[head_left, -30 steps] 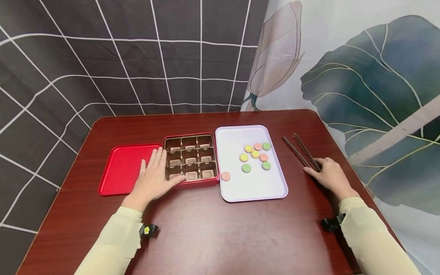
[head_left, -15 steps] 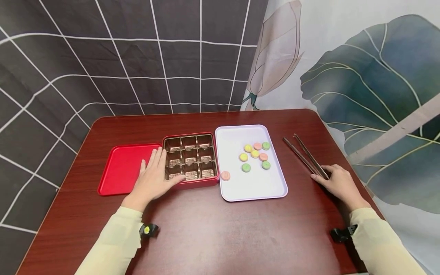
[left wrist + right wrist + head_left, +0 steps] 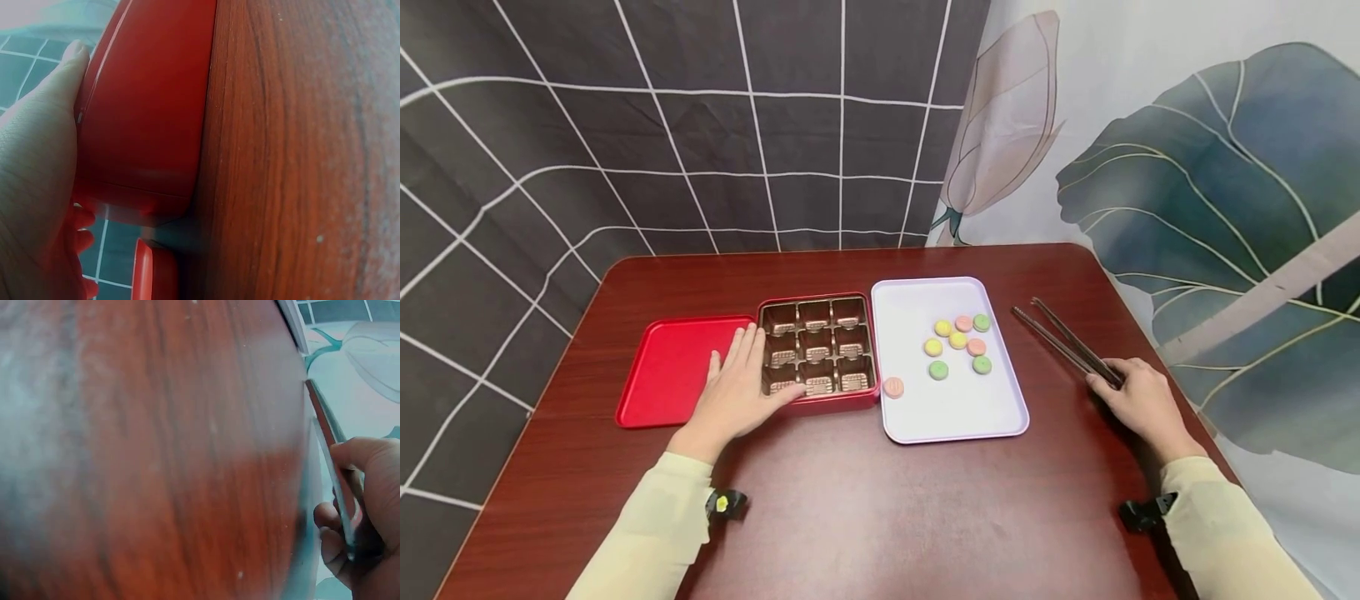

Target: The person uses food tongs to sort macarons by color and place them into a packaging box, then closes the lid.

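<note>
My left hand (image 3: 733, 392) lies with straight fingers along the left side of a red box (image 3: 827, 403), its thumb over the near rim. In the left wrist view the thumb touches the top edge of the red box (image 3: 147, 106). Inside the box is a gold-brown insert (image 3: 815, 343) with several square compartments. My right hand (image 3: 1142, 404) grips metal tongs (image 3: 1067, 342) near their closed end, at the table's right. The tongs' tips point away from me and stand apart. In the right wrist view the thumb and curled fingers hold the tongs (image 3: 328, 425).
A pale lilac tray (image 3: 925, 421) stands right of the box, bearing several yellow, pink and green round sweets (image 3: 957, 340). One pink piece (image 3: 892, 387) lies by its left rim. A red lid (image 3: 673, 375) lies left of the box. Curtains hang behind the brown table (image 3: 880, 517).
My right hand has slid back toward me along the tongs, to near their closed end. The tips have shifted slightly left and closer together. My left hand has stayed in place.
</note>
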`<state>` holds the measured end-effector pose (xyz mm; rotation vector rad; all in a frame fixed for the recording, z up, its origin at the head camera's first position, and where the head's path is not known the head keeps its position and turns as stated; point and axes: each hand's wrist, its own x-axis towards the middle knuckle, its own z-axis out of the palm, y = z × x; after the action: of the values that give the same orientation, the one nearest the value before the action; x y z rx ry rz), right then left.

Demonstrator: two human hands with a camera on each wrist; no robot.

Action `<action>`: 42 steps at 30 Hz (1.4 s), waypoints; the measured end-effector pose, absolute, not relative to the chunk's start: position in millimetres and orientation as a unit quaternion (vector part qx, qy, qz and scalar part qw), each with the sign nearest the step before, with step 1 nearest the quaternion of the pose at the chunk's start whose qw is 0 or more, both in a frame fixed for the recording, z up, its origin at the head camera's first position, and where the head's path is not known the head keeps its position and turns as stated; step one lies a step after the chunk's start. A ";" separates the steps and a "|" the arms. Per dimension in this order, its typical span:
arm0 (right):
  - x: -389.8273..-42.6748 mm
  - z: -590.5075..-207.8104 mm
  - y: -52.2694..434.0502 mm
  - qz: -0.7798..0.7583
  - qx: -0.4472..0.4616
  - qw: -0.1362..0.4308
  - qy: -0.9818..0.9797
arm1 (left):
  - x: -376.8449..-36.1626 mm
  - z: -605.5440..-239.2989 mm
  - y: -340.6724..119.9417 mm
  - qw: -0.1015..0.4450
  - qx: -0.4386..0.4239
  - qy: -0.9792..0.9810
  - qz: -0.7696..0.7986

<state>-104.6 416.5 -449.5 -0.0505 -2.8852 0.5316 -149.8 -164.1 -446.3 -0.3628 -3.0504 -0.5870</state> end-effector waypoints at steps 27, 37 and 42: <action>-112.7 -432.9 402.8 0.219 -0.046 0.190 -0.956 | -150.8 -450.2 -165.3 0.006 -0.115 -0.973 -0.201; -115.7 -417.5 380.7 0.254 -0.029 0.233 -0.938 | -149.7 -450.5 -167.6 0.008 -0.115 -0.971 -0.211; -114.1 -409.6 374.1 0.271 -0.008 0.245 -0.931 | -150.6 -450.8 -165.9 0.009 -0.117 -0.970 -0.211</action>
<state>-114.1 374.1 -409.6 -0.0228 -2.5404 0.7390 -150.6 -165.9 -450.8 -0.3665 -3.0318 -0.6580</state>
